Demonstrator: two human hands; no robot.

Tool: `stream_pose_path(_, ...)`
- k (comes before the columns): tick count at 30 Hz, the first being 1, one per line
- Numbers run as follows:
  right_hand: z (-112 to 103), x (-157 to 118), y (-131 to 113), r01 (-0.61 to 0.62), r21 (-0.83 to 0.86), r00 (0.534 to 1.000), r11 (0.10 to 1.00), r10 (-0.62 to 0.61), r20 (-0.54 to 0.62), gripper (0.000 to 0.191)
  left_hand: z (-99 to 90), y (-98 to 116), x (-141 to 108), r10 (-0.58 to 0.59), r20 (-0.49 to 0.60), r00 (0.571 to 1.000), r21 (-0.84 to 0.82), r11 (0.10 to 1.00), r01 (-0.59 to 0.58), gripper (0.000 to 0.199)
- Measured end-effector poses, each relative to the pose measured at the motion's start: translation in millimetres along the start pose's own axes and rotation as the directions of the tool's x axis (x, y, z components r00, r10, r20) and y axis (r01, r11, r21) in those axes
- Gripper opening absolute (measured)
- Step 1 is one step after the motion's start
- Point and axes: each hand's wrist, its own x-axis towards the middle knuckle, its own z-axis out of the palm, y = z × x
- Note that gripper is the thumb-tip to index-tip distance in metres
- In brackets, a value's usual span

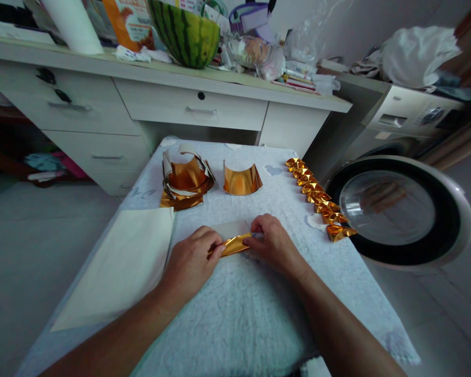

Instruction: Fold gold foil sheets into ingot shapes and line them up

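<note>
Between my two hands lies a sheet of gold foil paper (235, 244), its near edge rolled or folded over so the gold side shows, with the pale back facing up beyond. My left hand (196, 255) pinches the left end of the fold. At the right end, my right hand (272, 241) has its thumb and curled fingers closed on the paper. Just beyond my hands a single curved gold foil sheet (242, 180) stands on the cloth. Left of it sits a pile of curled gold foil sheets (186, 178). A row of folded gold foil pieces (317, 195) runs along the right side.
A light patterned cloth (235, 314) covers the table. Pale paper (120, 262) lies at the left. Behind stands a white desk (192, 107) with a cut watermelon (186, 36) on top. A washing machine's open door (400, 209) is close to the table's right edge.
</note>
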Motion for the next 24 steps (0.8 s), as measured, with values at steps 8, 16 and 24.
stream_pose_path(8, 5, -1, -2, -0.082, -0.061, 0.997, 0.995, 0.081, -0.006, 0.019, 4.6, 0, 0, 0.016, 0.018, 1.000, 0.039, 0.999, -0.017, 0.011)
stream_pose_path(16, 15, -6, -7, -0.075, -0.169, 0.992, 0.983, 0.056, -0.117, 0.021, 5.2, 1, 0, 0.006, 0.041, 0.999, 0.078, 0.997, -0.010, 0.010)
stream_pose_path(24, 18, -3, -8, -0.126, -0.081, 0.987, 0.989, 0.116, -0.114, 0.016, 5.9, 1, 0, 0.004, 0.045, 0.999, 0.097, 0.995, -0.009, 0.010)
